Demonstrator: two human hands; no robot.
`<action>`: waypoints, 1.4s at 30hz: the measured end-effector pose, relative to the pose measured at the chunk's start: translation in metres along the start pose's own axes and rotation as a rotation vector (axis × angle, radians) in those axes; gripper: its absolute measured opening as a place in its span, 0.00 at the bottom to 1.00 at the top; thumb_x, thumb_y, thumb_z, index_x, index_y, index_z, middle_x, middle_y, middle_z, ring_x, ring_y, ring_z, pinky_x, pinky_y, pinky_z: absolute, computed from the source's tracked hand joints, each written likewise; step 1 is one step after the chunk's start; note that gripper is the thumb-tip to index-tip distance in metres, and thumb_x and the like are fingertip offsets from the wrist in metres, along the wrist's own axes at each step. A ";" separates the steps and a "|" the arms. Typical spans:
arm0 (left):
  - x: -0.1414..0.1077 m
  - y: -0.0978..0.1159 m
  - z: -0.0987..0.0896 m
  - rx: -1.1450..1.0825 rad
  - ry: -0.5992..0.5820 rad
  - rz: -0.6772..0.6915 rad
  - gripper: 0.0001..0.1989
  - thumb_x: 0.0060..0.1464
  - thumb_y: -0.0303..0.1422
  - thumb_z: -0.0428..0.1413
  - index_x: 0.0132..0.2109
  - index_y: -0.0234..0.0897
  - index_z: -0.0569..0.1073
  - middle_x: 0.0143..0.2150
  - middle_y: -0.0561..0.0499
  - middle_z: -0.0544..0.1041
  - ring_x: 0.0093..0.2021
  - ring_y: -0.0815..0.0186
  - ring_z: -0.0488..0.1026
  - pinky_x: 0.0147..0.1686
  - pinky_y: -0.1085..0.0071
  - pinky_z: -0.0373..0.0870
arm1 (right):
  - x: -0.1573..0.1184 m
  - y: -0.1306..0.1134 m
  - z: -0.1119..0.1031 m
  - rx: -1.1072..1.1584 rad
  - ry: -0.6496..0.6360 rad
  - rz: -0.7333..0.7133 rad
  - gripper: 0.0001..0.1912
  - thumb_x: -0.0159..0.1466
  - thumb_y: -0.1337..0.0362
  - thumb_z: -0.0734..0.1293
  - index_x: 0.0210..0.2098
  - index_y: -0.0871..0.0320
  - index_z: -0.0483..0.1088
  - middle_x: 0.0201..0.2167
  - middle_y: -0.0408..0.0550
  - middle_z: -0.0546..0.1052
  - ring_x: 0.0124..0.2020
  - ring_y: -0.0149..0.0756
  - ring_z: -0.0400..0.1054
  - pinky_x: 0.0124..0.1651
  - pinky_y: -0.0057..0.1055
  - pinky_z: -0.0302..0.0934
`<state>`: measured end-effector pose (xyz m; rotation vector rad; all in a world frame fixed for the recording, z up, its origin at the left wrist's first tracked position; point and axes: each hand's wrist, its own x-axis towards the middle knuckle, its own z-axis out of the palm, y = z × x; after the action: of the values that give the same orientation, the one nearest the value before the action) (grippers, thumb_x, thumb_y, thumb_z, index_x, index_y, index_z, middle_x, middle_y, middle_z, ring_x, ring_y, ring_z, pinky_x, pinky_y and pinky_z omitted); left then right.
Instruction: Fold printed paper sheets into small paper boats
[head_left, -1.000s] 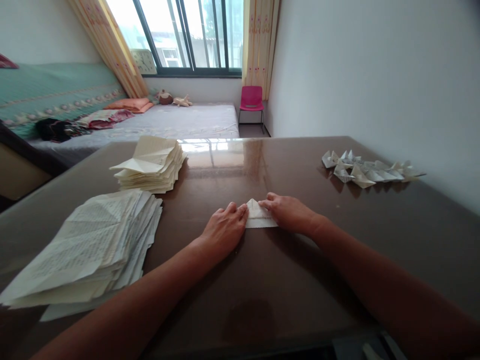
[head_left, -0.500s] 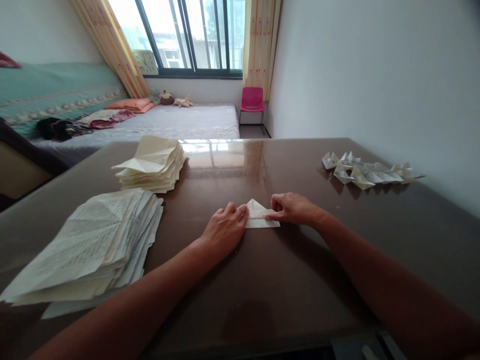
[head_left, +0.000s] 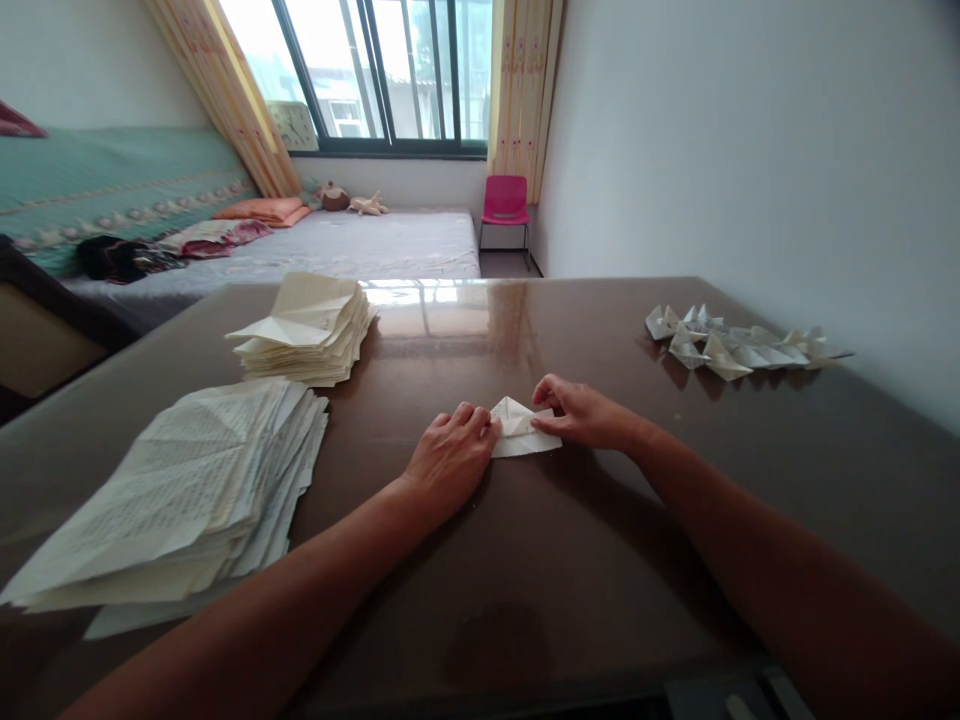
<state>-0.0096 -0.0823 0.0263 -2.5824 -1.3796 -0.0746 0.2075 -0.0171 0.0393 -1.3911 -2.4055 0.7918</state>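
A small folded sheet of paper (head_left: 517, 425) lies on the brown table in front of me, with a pointed top and a straight strip along its near edge. My left hand (head_left: 454, 450) rests at its left end, fingers curled together over the paper's edge. At the right end my right hand (head_left: 581, 412) pinches the paper between thumb and bent fingers. Part of each end is hidden beneath the fingers.
Printed sheets form a large stack (head_left: 172, 480) at the left, with a cream paper stack (head_left: 307, 330) behind it. Several folded paper boats (head_left: 739, 345) stand at the right near the wall. Beyond the table (head_left: 465, 580) are a bed (head_left: 405, 240) and a pink chair (head_left: 505, 203).
The right fingers have risen slightly and bent away from the thumb. The paper's right side has lifted and its near strip now looks less flat. The left hand has barely moved.
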 end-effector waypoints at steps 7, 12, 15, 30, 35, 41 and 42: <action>0.005 0.015 -0.003 -0.208 0.155 -0.012 0.21 0.59 0.48 0.48 0.51 0.38 0.66 0.47 0.46 0.70 0.48 0.59 0.66 0.44 0.65 0.68 | -0.004 -0.024 0.006 0.142 0.120 0.005 0.12 0.60 0.64 0.62 0.42 0.57 0.60 0.22 0.38 0.73 0.23 0.30 0.65 0.29 0.26 0.54; 0.007 0.010 0.001 -0.326 0.262 -0.110 0.09 0.63 0.33 0.45 0.39 0.39 0.70 0.38 0.50 0.71 0.40 0.66 0.68 0.37 0.72 0.66 | 0.000 -0.018 0.008 0.300 0.075 -0.013 0.13 0.66 0.53 0.58 0.39 0.57 0.62 0.22 0.40 0.74 0.21 0.29 0.66 0.27 0.26 0.57; 0.009 0.004 0.001 -0.607 0.401 -0.205 0.08 0.61 0.34 0.48 0.36 0.38 0.69 0.33 0.53 0.69 0.32 0.71 0.66 0.33 0.75 0.65 | 0.004 -0.009 0.003 0.345 0.171 -0.021 0.21 0.67 0.47 0.54 0.38 0.58 0.64 0.29 0.44 0.76 0.22 0.28 0.65 0.28 0.27 0.60; 0.012 -0.010 0.017 -1.328 0.327 -0.558 0.13 0.51 0.35 0.57 0.43 0.35 0.68 0.38 0.48 0.73 0.36 0.66 0.72 0.30 0.71 0.71 | 0.010 0.018 0.011 0.780 -0.115 0.100 0.32 0.59 0.57 0.69 0.58 0.58 0.55 0.33 0.45 0.74 0.28 0.31 0.67 0.27 0.25 0.61; 0.005 -0.009 0.014 -0.633 0.410 -0.049 0.12 0.57 0.25 0.48 0.45 0.39 0.73 0.44 0.48 0.73 0.47 0.63 0.67 0.48 0.63 0.69 | 0.011 0.014 0.016 0.257 -0.024 -0.119 0.24 0.63 0.65 0.63 0.58 0.59 0.59 0.28 0.41 0.68 0.28 0.30 0.62 0.31 0.26 0.59; 0.004 0.017 0.016 -0.361 0.208 0.216 0.15 0.63 0.30 0.44 0.52 0.37 0.71 0.50 0.46 0.73 0.53 0.60 0.65 0.55 0.60 0.65 | 0.015 0.009 0.029 -0.006 0.045 -0.216 0.27 0.62 0.67 0.62 0.61 0.61 0.58 0.38 0.49 0.74 0.37 0.36 0.68 0.43 0.31 0.60; 0.005 0.018 0.018 -0.340 0.186 0.194 0.15 0.63 0.32 0.44 0.53 0.37 0.70 0.51 0.47 0.72 0.52 0.60 0.65 0.55 0.60 0.65 | 0.016 0.011 0.029 -0.042 0.070 -0.219 0.27 0.62 0.66 0.63 0.60 0.60 0.58 0.41 0.50 0.74 0.40 0.37 0.68 0.44 0.32 0.60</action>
<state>0.0069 -0.0842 0.0069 -2.8771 -1.1270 -0.5476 0.1934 -0.0081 0.0089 -1.1233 -2.4782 0.6303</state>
